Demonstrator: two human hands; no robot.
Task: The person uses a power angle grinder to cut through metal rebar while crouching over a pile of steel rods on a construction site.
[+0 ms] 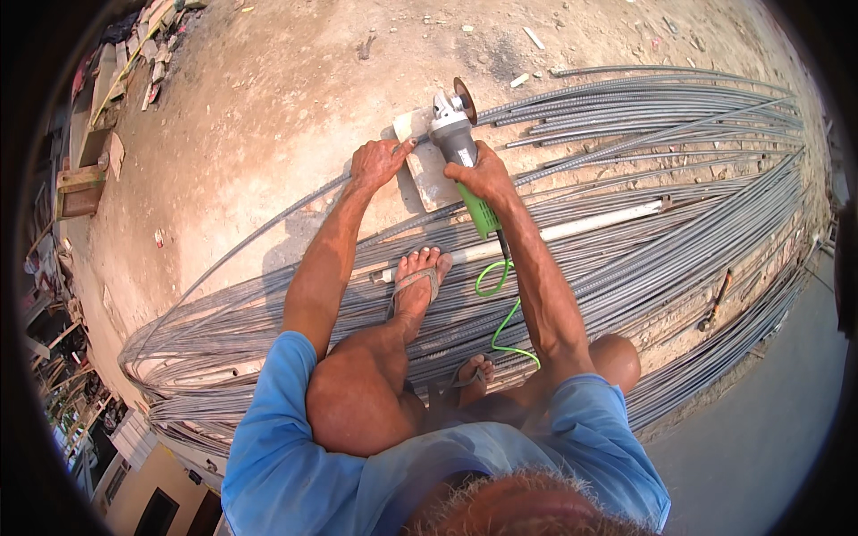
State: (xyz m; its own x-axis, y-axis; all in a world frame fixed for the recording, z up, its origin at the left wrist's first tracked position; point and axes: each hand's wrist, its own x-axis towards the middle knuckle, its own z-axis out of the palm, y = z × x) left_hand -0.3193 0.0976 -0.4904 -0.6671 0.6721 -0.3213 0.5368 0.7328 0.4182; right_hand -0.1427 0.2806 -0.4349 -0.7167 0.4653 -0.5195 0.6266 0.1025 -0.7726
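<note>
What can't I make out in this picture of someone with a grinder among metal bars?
All in the head view:
- Most fingers of the right hand: hidden behind the hand and grinder.
- The bar directly under the grinder: hidden by the tool.
- The green cord's far end: hidden by the person's body.
- Scraps at far left: small, cut off by the round edge.

Long bundles of ribbed steel bars (706,228) lie spread across the sandy ground (259,107). A pale block (431,180) and a thin white strip (534,37) also rest there.

Ribbed metal rods (626,281); grinder (453,138) with smooth plastic grip (481,213), metallic head (445,109); matt cloth shirt (277,447); rough earthen ground (241,107)
</note>
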